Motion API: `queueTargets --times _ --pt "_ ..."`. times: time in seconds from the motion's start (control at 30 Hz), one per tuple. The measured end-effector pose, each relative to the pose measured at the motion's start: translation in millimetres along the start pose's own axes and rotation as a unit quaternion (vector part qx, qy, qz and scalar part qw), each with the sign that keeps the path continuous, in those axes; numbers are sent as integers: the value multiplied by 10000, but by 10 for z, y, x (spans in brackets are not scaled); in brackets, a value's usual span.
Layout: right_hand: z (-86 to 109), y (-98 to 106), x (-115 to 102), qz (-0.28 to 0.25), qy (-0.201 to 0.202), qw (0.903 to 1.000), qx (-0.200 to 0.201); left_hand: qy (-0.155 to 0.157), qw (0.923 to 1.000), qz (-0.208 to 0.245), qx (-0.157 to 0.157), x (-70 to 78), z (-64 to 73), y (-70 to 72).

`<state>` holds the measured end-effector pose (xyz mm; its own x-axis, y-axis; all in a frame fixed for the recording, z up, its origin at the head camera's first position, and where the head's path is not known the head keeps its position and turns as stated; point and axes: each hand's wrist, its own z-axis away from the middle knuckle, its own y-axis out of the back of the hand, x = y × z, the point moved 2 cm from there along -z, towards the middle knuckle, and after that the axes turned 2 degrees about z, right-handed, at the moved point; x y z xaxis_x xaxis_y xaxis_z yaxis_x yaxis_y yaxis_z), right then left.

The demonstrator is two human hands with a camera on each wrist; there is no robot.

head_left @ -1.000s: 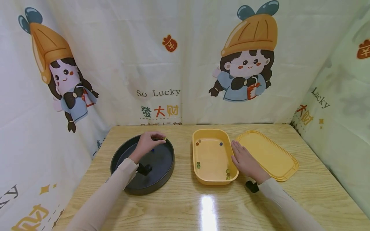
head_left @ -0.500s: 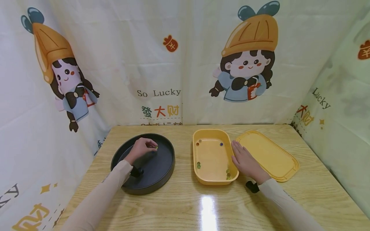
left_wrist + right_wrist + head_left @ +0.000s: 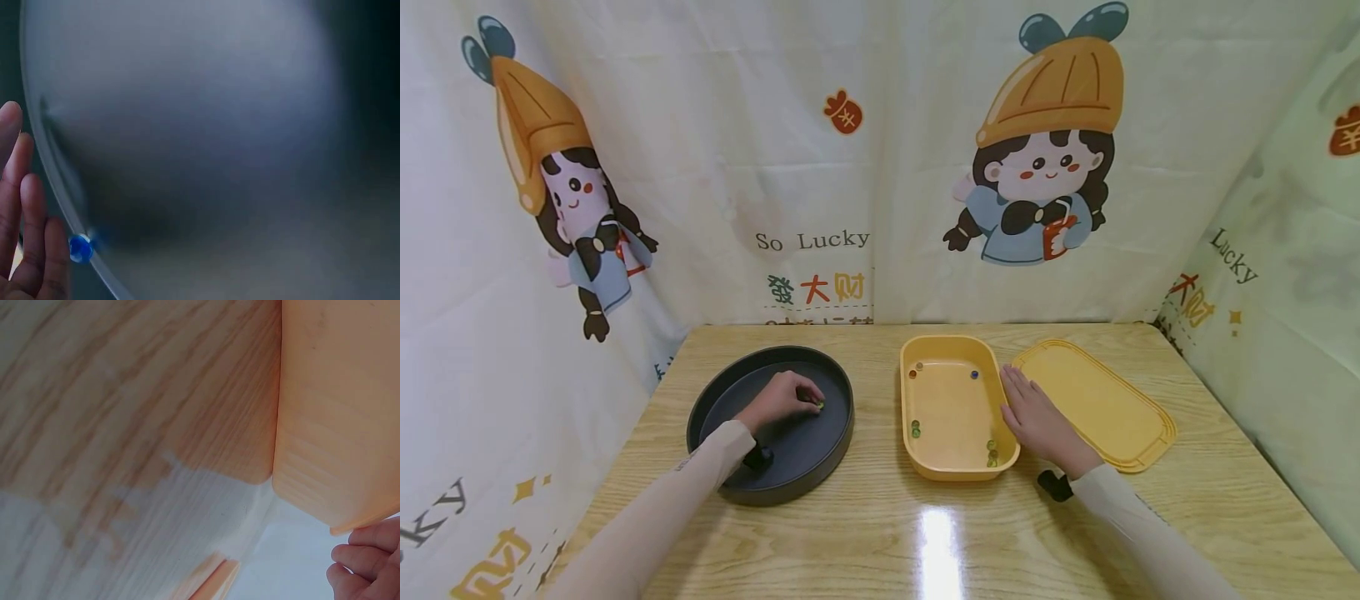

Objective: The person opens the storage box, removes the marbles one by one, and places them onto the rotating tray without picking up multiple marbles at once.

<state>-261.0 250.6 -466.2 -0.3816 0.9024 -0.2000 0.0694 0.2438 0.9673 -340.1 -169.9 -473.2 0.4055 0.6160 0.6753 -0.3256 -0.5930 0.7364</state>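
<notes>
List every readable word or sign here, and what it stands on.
"So Lucky": back curtain.
"發大财": back curtain, below it.
"Lucky": right curtain.
"大财": right curtain.
"ky", cut off: left curtain.
"¥"-like sign: red pouches.
Unreadable: cut-off row under "發大财"; partial left-curtain characters; tiny print on left sleeve and right sleeve.

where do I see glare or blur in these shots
Head view: a white glare streak on the table, nearer the camera than the bin. Left wrist view: the pan looks blurry, though the blue marble is crisper. Right wrist view: pale sheen on the table.
</notes>
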Motion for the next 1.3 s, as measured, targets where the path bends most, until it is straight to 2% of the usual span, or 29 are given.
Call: queueTargets --times 0.27,0.83,1.3 --pt "-4 0 2 -21 -28 10000 -26 -8 9997 -239 -27 35 -52 -38" --pt "-7 18 9 31 -7 10000 -44 14 9982 -599 -45 6 -114 -45" --pt "3 22 -4 17 -2 10000 5 2 9987 -490 -168 20 -61 3"
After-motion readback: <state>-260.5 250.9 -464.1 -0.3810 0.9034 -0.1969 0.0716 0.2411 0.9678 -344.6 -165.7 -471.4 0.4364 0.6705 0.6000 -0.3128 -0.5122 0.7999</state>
